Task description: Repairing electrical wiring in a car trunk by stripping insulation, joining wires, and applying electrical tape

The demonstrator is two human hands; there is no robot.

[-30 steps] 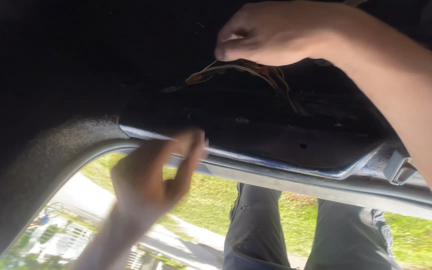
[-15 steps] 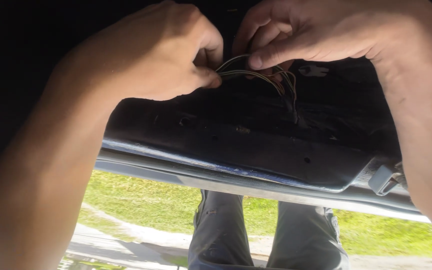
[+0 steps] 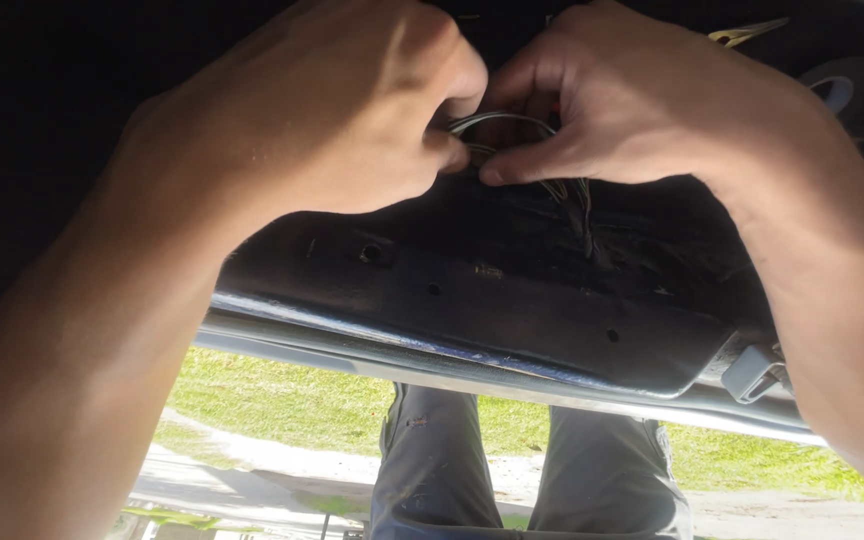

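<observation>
a: where are the hands right now?

b: both are up against the dark underside panel [image 3: 512,300]. the left hand [image 3: 322,120] is curled nearly into a fist, thumb and forefinger pressed together on a thin bundle of wires [image 3: 512,125]. the right hand [image 3: 632,110] meets it from three o'clock, thumb and forefinger pinching the same loop. the fingertips of the two hands almost touch.

a: and the wires themselves?

b: they arch in a small pale loop between the two pinches, near twelve o'clock in the view, then trail down toward five o'clock as a few thin strands against the panel. where they end i cannot tell; it is too dark there.

a: how would you handle a bundle like that well?

b: my judgement: keep both pinches close together so the loop stays short, and work the strands apart with the fingertips rather than tugging. thin wires like these look easy to kink or pull loose, so a light grip and small moves seem wise. the shade is deep, so going by feel counts too.

a: what about the surface and the surroundings?

b: the panel is black, scuffed metal with several small holes, and a pale grey edge strip [image 3: 452,365] runs along its lower side. a grey clip [image 3: 757,370] sits at four o'clock. below, at six o'clock, the person's legs in grey trousers [image 3: 532,470] show, with sunlit grass [image 3: 292,400] and a pale path [image 3: 252,480] behind them. it is outdoors, bright day.
</observation>
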